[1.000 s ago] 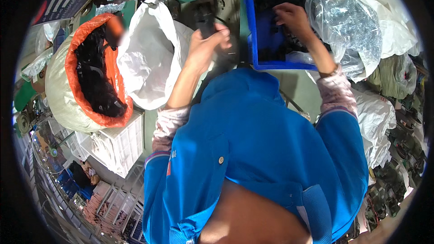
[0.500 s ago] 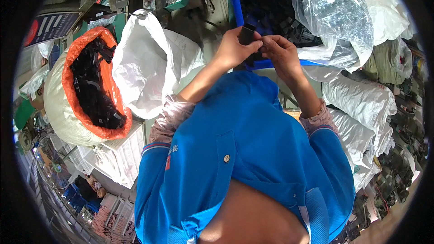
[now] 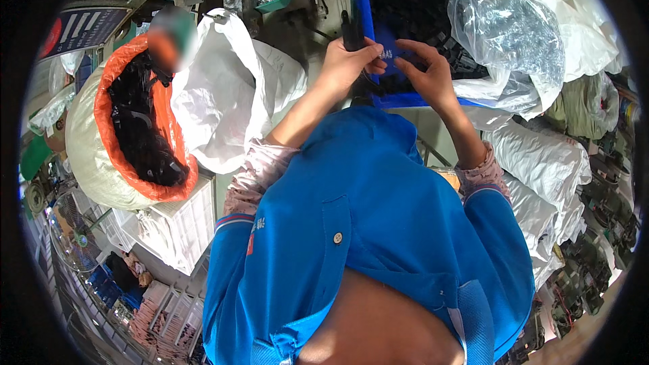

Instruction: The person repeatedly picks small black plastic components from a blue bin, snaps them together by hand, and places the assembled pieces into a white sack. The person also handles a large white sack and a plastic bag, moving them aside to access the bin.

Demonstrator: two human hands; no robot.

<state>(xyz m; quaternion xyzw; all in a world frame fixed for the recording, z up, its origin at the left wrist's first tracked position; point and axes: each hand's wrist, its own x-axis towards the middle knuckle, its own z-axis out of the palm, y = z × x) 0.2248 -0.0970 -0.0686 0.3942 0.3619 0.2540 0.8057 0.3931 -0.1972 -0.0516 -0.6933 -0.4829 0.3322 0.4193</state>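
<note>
My left hand (image 3: pixel 348 62) is closed around a dark, narrow piece (image 3: pixel 349 32), whose upper end sticks up past the fingers. Its exact kind does not show. To the right of it, my right hand (image 3: pixel 431 78) has its thumb and forefinger apart, and nothing shows between them. Both hands are over the near left corner of a blue bin (image 3: pixel 363 0). Small black parts (image 3: pixel 409 3) fill much of that bin, and clear plastic sheeting (image 3: pixel 503 27) covers its right side.
An open white sack (image 3: pixel 220 94) stands left of my left arm. Beside it is a sack with an orange lining (image 3: pixel 101 105), holding black pieces. A green tub of small bits (image 3: pixel 278 1) sits at the back. White bags (image 3: pixel 541 155) lie on the right.
My hands have drawn apart from each other. The dark piece has turned in my left hand and now looks narrower. My right thumb and forefinger have opened.
</note>
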